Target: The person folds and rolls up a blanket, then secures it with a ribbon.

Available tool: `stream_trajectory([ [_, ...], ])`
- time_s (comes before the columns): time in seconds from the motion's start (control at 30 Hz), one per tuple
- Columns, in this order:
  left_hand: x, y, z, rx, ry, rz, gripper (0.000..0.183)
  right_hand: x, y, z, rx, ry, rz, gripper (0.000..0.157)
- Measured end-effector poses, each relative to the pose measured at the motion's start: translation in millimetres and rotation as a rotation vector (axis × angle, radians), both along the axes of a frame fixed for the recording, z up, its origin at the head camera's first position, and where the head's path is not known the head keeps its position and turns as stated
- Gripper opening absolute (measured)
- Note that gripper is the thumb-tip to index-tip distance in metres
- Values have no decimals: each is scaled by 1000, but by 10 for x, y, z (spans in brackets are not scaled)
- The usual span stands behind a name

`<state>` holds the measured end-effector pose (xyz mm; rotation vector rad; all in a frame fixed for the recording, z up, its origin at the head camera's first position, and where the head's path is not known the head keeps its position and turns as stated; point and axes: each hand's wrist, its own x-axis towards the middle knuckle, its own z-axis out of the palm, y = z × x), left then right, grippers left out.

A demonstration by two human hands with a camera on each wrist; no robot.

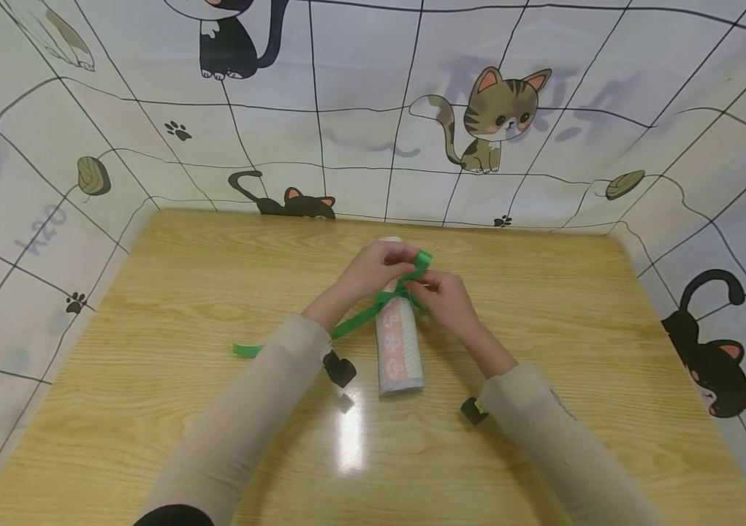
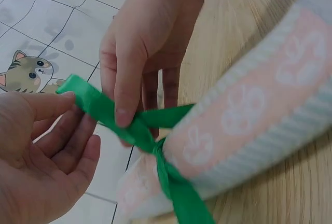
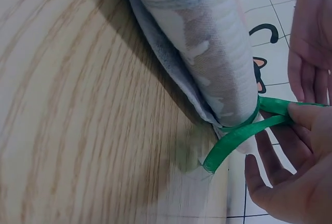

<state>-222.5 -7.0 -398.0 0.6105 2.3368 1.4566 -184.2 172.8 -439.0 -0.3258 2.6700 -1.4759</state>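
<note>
A rolled towel (image 1: 400, 351), pink with white fruit-like shapes and pale striped sides, lies lengthwise on the table. Green ribbon (image 1: 358, 320) circles it toward its far end, with a knot on top. My left hand (image 1: 373, 272) pinches the ribbon's raised loop (image 2: 85, 95) above the knot. On the other side, my right hand (image 1: 449, 301) pinches ribbon close to the knot, its thumb (image 2: 127, 97) lying on the green band. One ribbon tail runs left under my left forearm, and a short tail (image 3: 220, 154) hangs by the towel's right side.
The wooden table (image 1: 169, 292) ends at a cloth backdrop (image 1: 359, 139) with cartoon cats and grid lines, which also rises at both sides. Small black wrist cameras hang below the left sleeve (image 1: 280, 380) and the right sleeve (image 1: 537, 416).
</note>
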Motion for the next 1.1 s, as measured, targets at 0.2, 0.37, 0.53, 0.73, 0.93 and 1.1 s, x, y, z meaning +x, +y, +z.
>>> stream_trajectory([
  [0.2,69,-269,-141,-123,-11,59,25,-25,7,-16,-13,-74,-38,24],
  [0.37,195,-491,-248,-325,-124,18,29,-32,16,-36,-17,-86,-42,25],
  [0.53,288,-606,-335,-441,-157,-85,30,-31,21,-36,-27,-75,-34,25],
  [0.73,435,-651,-355,-579,71,49,21,-18,6,-9,-38,-84,-28,27],
  [0.93,717,-661,-239,-506,42,29,11,110,-86,274,-51,-101,-23,25],
  [1.1,806,-755,-332,-343,-237,-131,24,74,-67,187,-67,-100,-15,26],
])
